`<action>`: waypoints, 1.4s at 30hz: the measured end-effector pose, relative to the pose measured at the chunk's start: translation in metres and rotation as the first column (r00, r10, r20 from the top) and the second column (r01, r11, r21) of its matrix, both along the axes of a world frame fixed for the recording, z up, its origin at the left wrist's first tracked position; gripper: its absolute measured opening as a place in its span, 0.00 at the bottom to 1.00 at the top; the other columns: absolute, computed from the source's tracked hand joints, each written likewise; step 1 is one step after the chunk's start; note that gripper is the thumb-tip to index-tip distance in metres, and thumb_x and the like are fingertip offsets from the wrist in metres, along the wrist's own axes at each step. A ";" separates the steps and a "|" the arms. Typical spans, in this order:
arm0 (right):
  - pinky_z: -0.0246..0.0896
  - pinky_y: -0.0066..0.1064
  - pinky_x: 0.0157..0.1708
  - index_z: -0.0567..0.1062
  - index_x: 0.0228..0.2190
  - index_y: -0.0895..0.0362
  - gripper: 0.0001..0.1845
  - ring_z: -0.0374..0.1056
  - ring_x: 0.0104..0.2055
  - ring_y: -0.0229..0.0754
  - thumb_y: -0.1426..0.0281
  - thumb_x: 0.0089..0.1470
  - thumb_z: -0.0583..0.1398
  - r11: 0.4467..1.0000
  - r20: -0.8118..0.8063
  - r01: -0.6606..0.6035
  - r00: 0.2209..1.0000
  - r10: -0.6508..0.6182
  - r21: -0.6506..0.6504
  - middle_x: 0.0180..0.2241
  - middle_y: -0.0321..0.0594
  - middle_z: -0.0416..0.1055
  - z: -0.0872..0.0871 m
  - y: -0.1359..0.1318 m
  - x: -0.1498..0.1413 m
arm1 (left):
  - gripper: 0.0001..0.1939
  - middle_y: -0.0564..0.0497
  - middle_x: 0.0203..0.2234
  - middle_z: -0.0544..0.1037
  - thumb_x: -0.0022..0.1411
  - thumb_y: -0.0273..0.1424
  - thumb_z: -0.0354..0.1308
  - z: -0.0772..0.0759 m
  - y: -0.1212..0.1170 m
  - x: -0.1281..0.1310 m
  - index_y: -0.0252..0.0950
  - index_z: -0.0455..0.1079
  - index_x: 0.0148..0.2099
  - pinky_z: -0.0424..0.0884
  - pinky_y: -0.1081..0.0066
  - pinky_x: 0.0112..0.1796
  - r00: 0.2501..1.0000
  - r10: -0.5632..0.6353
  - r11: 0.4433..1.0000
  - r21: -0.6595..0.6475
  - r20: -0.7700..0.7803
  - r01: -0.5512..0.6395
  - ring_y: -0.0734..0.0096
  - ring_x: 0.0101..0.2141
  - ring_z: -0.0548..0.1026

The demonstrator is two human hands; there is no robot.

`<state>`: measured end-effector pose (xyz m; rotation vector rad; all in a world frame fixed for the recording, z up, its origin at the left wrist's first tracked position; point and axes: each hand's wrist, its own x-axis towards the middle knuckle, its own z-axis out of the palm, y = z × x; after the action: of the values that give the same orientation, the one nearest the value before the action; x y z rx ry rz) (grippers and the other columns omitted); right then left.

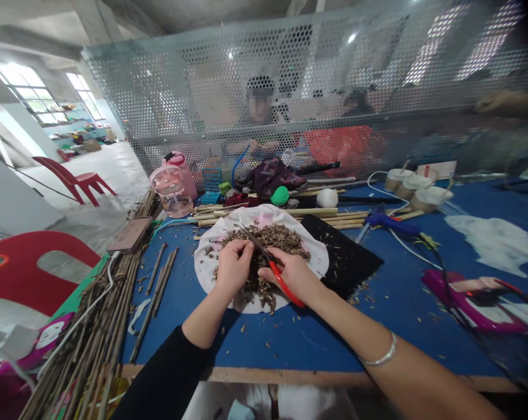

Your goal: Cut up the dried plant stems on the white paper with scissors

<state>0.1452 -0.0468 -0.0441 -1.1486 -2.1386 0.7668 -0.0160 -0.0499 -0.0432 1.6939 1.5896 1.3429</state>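
My right hand (292, 269) grips red-handled scissors (276, 273), blades pointing up-left over a white round cloth (320, 252). A pile of brown chopped plant bits (272, 236) lies on the cloth. My left hand (234, 263) is closed in a pinch on a small stalk piece held at the scissor blades, just above the pile. Both hands meet at the cloth's near middle on the blue table (377, 315).
A bundle of long dry stalks (93, 338) lies along the left table edge, with a phone (130, 234) and pink bottle (176, 184) beyond. Bamboo sticks (325, 217), cups (415, 186) and a pink tool (474, 297) sit right. Two people sit behind a mesh screen (290, 81).
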 end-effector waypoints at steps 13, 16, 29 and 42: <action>0.58 0.30 0.29 0.64 0.48 0.57 0.27 0.68 0.30 0.43 0.56 0.49 0.58 0.999 0.144 0.036 0.989 -0.039 0.022 0.31 0.41 0.72 0.010 -0.003 0.001 | 0.14 0.47 0.28 0.78 0.54 0.37 0.55 0.004 0.001 0.001 0.31 0.74 0.35 0.67 0.72 0.32 0.963 0.067 0.990 -0.134 0.260 -0.033 0.70 0.29 0.73; 0.60 0.34 0.35 0.63 0.49 0.56 0.30 0.68 0.38 0.47 0.55 0.47 0.59 0.996 0.208 0.041 0.976 -0.057 0.079 0.39 0.46 0.71 0.008 -0.003 0.001 | 0.12 0.48 0.28 0.78 0.54 0.34 0.54 0.003 0.001 0.002 0.31 0.74 0.34 0.67 0.72 0.32 0.969 0.059 0.994 -0.105 0.241 -0.034 0.70 0.30 0.72; 0.60 0.39 0.42 0.64 0.50 0.57 0.32 0.66 0.44 0.49 0.58 0.45 0.62 0.988 0.139 0.055 0.988 -0.075 0.141 0.42 0.48 0.69 0.006 -0.007 -0.004 | 0.09 0.51 0.25 0.75 0.55 0.27 0.51 0.005 -0.006 0.005 0.34 0.72 0.27 0.64 0.72 0.33 1.000 -0.003 0.999 0.039 0.010 0.003 0.72 0.29 0.70; 0.58 0.29 0.25 0.64 0.49 0.61 0.31 0.61 0.22 0.39 0.53 0.50 0.56 0.995 -0.001 0.078 0.997 -0.078 0.063 0.21 0.35 0.66 0.008 0.002 0.005 | 0.11 0.51 0.23 0.78 0.53 0.36 0.55 0.015 0.008 -0.040 0.36 0.76 0.32 0.64 0.72 0.29 0.993 0.095 0.972 -0.208 -0.074 -0.109 0.69 0.26 0.72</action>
<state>0.1500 -0.0449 -0.0365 -1.1931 -2.0910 0.6592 -0.0559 -0.0419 -0.0284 1.5590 1.8085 1.1292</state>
